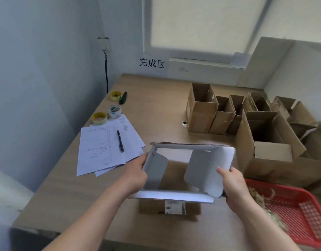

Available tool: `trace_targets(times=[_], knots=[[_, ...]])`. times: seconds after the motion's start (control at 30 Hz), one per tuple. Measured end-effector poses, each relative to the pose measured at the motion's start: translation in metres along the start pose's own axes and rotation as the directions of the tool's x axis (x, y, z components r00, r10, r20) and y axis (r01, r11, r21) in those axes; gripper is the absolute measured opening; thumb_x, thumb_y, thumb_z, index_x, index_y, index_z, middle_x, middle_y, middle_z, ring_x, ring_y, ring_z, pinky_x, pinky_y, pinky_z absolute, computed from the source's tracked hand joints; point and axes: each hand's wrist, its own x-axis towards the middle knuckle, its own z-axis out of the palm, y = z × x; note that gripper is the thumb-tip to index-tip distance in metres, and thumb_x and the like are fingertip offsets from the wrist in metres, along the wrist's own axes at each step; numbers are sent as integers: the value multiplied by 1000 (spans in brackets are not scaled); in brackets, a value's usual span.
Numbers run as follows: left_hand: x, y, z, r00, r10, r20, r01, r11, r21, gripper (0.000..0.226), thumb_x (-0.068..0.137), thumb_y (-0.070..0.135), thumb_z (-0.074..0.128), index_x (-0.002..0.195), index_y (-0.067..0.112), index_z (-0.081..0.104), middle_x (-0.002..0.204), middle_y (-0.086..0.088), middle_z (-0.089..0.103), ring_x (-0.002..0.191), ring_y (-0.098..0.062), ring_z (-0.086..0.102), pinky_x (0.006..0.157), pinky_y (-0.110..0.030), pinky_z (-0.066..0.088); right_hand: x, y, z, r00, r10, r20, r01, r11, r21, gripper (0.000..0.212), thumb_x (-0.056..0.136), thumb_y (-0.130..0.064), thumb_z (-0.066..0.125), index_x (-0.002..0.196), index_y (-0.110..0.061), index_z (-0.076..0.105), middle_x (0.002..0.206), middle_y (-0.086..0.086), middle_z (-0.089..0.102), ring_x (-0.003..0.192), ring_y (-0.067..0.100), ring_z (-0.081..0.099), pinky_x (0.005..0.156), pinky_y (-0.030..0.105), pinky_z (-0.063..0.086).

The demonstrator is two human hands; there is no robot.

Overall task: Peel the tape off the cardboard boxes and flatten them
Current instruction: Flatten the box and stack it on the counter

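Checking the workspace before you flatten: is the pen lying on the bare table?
No, the pen lies on the printed papers, left of the white box.

One view only — a wide-angle camera on the person's head, looking forward and down across the table [156, 109] towards the room corner at 12 o'clock. It sits close: both forearms enter from 6 o'clock, and the white box [187, 171] fills the near centre. The window [201, 26] stands high at 12 to 1 o'clock — straight lines bow near the edges.
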Motion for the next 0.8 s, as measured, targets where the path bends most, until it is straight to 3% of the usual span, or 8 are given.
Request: trace_targets(times=[0.07, 0.2, 0.27, 0.37, 0.43, 0.6, 0.7, 0.8], knots=[[-5, 0, -3, 985, 93, 145, -121, 973, 195, 87, 86, -14, 34, 136, 55, 48, 139, 20, 52, 133, -15, 47, 96, -6, 38, 1, -2, -11, 988, 45, 147, -91, 939, 331, 31, 98, -39, 49, 112, -17, 66, 102, 11, 73, 94, 37, 69, 76, 49, 54], [-13, -12, 0, 917, 83, 391, -290, 811, 508, 84, 86, -8, 33, 148, 48, 38, 162, 19, 21, 150, -12, 20, 118, -22, 11, 10, 5, -38, 950, 185, 251, -303, 736, 606, 84, 80, -82, 38, 129, -19, 63, 121, 17, 69, 115, 44, 60, 98, 72, 36], [-19, -19, 7, 895, 82, 439, -342, 757, 556, 81, 87, -5, 32, 149, 46, 35, 160, 16, 27, 148, -16, 22, 116, -25, 12, 12, 16, -44, 930, 321, 178, -356, 669, 653, 75, 88, -72, 42, 124, -9, 63, 112, 22, 71, 108, 43, 63, 94, 67, 45], [-29, -33, 22, 876, 72, 477, -389, 691, 610, 73, 87, 1, 32, 143, 48, 33, 148, 8, 38, 138, -26, 31, 114, -42, 31, 6, 41, -49, 911, 411, 1, -329, 726, 604, 38, 95, -15, 56, 131, -5, 57, 101, 20, 72, 92, 33, 66, 66, 47, 59], [-33, -41, 30, 881, 41, 472, -385, 643, 663, 71, 88, 3, 32, 142, 48, 30, 151, 4, 35, 139, -29, 30, 112, -46, 33, 5, 62, -55, 935, 349, -63, -250, 775, 580, 51, 90, 5, 53, 139, -11, 52, 110, 15, 67, 90, 28, 64, 63, 41, 57], [-35, -42, 25, 953, 108, 282, -284, 638, 716, 87, 88, -5, 32, 150, 54, 18, 167, 10, 0, 153, -23, -3, 118, -54, 11, 14, 59, -52, 994, 107, -34, -48, 683, 729, 50, 87, 8, 53, 119, -27, 69, 112, 7, 74, 89, 19, 73, 72, 32, 61], [-41, -57, 30, 960, 221, 173, -272, 576, 771, 93, 82, -6, 37, 154, 47, 15, 167, 4, -3, 153, -27, -7, 116, -59, 9, 24, 67, -47, 992, 128, 4, -84, 631, 771, 47, 87, 4, 54, 113, -31, 73, 109, 3, 75, 89, 18, 74, 79, 37, 60], [-49, -92, 52, 961, 53, 270, -256, 531, 808, 89, 85, 0, 42, 156, 43, 10, 167, -1, -7, 153, -32, -8, 116, -60, 11, 23, 107, -43, 963, 268, -18, -224, 838, 497, 49, 87, 8, 54, 123, -22, 64, 109, 11, 73, 91, 26, 69, 82, 41, 57]])
